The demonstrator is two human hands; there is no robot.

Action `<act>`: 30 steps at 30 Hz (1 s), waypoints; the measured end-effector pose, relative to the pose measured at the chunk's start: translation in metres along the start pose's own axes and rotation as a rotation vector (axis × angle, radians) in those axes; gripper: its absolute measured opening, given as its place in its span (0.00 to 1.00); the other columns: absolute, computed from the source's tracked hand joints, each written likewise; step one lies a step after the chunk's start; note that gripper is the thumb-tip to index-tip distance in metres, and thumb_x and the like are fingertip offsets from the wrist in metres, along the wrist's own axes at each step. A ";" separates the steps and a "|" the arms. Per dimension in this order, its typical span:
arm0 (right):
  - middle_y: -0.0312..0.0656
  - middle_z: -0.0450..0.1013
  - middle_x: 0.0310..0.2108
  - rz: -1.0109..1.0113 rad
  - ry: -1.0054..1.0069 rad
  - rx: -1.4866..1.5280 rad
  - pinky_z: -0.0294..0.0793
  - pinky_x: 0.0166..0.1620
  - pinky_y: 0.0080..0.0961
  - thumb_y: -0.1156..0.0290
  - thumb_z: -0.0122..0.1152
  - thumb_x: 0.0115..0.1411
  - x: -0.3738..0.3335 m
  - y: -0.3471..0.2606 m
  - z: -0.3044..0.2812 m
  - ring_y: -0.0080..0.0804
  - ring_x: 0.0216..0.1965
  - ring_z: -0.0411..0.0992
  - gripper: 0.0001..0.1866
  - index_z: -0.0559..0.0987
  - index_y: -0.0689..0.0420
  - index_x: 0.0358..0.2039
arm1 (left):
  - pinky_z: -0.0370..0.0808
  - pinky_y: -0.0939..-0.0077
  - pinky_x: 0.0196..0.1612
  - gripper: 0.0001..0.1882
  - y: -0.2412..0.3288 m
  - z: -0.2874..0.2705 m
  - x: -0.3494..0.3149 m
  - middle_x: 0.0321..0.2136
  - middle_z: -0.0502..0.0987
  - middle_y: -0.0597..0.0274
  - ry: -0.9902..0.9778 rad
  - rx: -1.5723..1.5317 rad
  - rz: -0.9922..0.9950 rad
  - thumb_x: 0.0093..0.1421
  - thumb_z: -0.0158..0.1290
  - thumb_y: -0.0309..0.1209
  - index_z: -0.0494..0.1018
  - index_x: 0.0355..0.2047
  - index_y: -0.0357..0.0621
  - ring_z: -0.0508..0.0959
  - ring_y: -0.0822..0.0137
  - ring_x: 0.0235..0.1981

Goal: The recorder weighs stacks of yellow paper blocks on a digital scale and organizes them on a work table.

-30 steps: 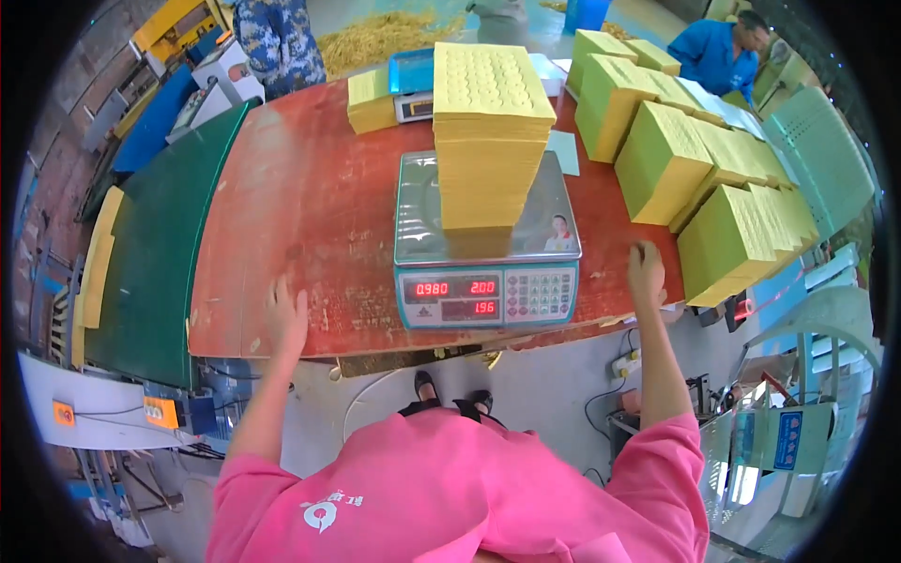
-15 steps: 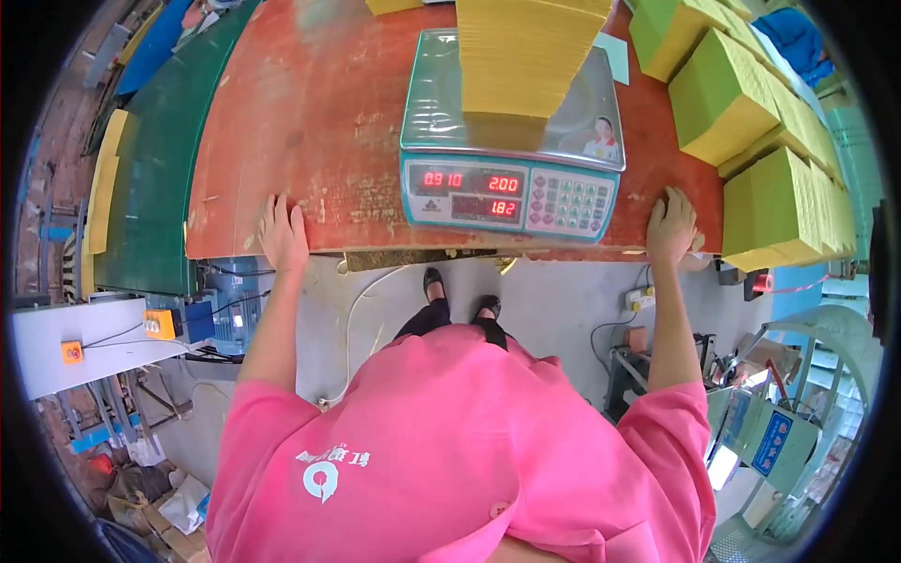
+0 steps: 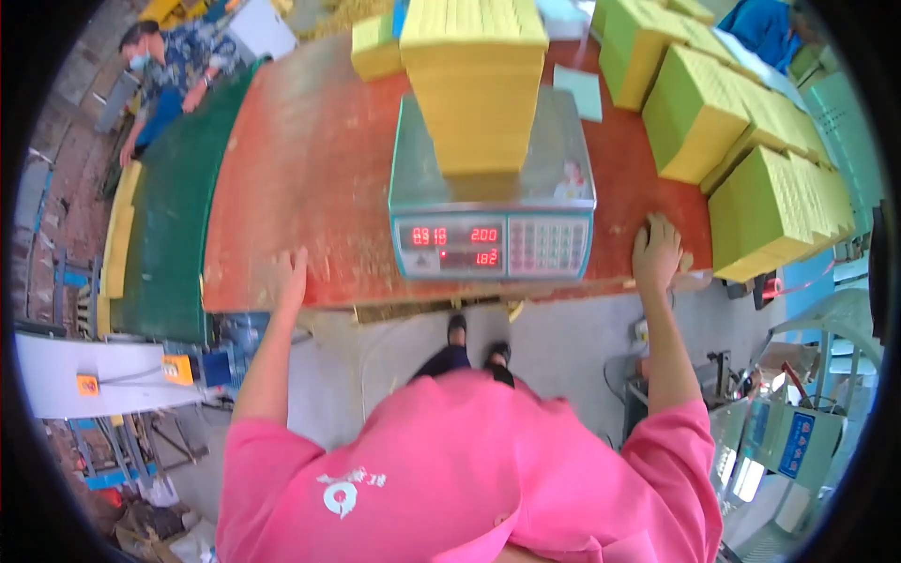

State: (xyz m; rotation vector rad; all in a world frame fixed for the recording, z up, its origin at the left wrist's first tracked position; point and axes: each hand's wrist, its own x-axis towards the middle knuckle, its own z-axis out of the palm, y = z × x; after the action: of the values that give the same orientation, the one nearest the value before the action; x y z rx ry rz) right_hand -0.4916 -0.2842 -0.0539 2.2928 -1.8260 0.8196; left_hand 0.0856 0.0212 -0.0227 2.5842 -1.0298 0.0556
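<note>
My left hand (image 3: 291,279) rests on the front edge of the red worktable (image 3: 324,216), fingers stretched out, holding nothing; its outline is slightly smeared. On the table's front right part lies my right hand (image 3: 658,251), fingers apart and a little bent, also without anything in it. Between the two hands stands a digital weighing scale (image 3: 549,246) with lit red digits and a keypad. A tall stack of yellow paper (image 3: 479,103) sits on its metal pan. Neither hand touches the scale or the stack.
Several yellow paper stacks (image 3: 765,211) line the table's right side. A pale paper slip (image 3: 577,92) lies behind the scale. Along the left runs a green surface (image 3: 174,244), with a seated person (image 3: 183,70) beyond. Right of me stands a pale green machine (image 3: 793,441).
My view has tilted up, so the scale and table sit lower and the stack's top and the person come into sight. Both hands stay on the table.
</note>
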 end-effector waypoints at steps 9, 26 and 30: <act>0.39 0.71 0.53 0.042 0.014 0.026 0.65 0.55 0.42 0.69 0.56 0.58 -0.009 -0.006 -0.014 0.41 0.56 0.66 0.15 0.77 0.54 0.46 | 0.70 0.67 0.55 0.14 0.284 -0.178 0.022 0.50 0.76 0.54 0.136 -0.607 1.009 0.56 0.57 0.21 0.75 0.44 0.36 0.75 0.57 0.52; 0.39 0.73 0.51 0.025 0.078 0.017 0.66 0.53 0.41 0.71 0.55 0.58 -0.002 -0.016 -0.013 0.41 0.54 0.68 0.14 0.77 0.54 0.45 | 0.70 0.72 0.54 0.05 0.357 -0.174 0.092 0.42 0.80 0.59 -0.230 -0.644 1.051 0.56 0.58 0.24 0.77 0.34 0.37 0.77 0.67 0.47; 0.39 0.73 0.51 0.030 0.072 0.000 0.66 0.53 0.41 0.72 0.55 0.57 -0.003 -0.019 -0.014 0.41 0.54 0.68 0.14 0.77 0.54 0.45 | 0.73 0.73 0.48 0.05 0.353 -0.170 0.094 0.41 0.80 0.58 -0.112 -0.632 1.047 0.59 0.56 0.24 0.77 0.34 0.37 0.78 0.66 0.44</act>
State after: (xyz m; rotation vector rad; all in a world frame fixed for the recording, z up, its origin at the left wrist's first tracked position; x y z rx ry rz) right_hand -0.4795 -0.2708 -0.0385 2.2109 -1.8341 0.8933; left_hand -0.0671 -0.2191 0.2622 1.3125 -1.9380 -0.1328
